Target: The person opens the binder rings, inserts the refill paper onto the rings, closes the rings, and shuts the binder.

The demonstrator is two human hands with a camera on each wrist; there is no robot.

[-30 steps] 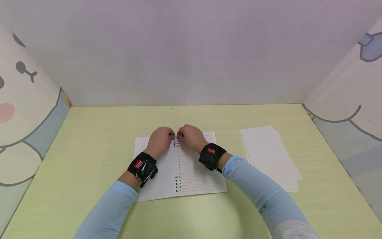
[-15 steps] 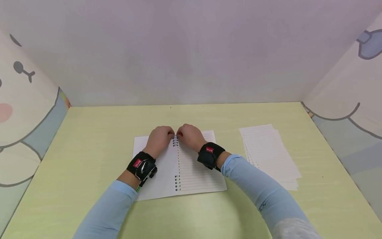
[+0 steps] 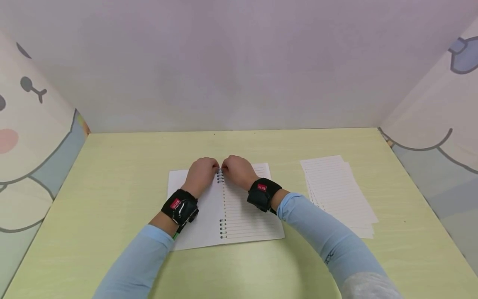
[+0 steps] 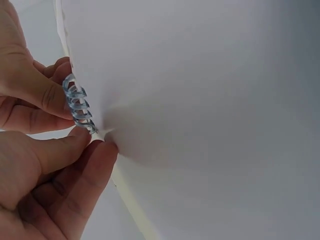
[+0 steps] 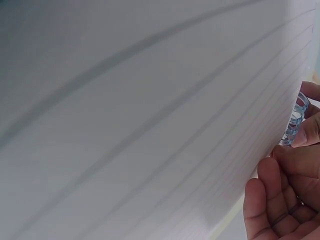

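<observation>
An open loose-leaf notebook (image 3: 201, 226) lies on the table, its left side blank and its right page (image 3: 254, 226) ruled. At the top of its spine, my left hand (image 3: 201, 176) and right hand (image 3: 240, 172) meet and pinch a strip of clear bluish plastic binding rings (image 4: 78, 106). Thumbs and forefingers of both hands press close together at the strip's end, as the right wrist view of the rings (image 5: 295, 122) also shows. Whether the rings are fastened cannot be told. A second ring strip (image 3: 223, 228) sits at the lower spine, with bare punched holes between.
Several loose ruled sheets (image 3: 340, 193) lie in an uneven stack to the right of the notebook on the pale yellow-green table (image 3: 123, 166). A plain wall (image 3: 231, 70) rises behind, with cartoon-printed panels (image 3: 33, 137) at both sides.
Both hands stay at the top rings, almost still. The left wrist shifts very slightly; the notebook and loose sheets keep their places.
</observation>
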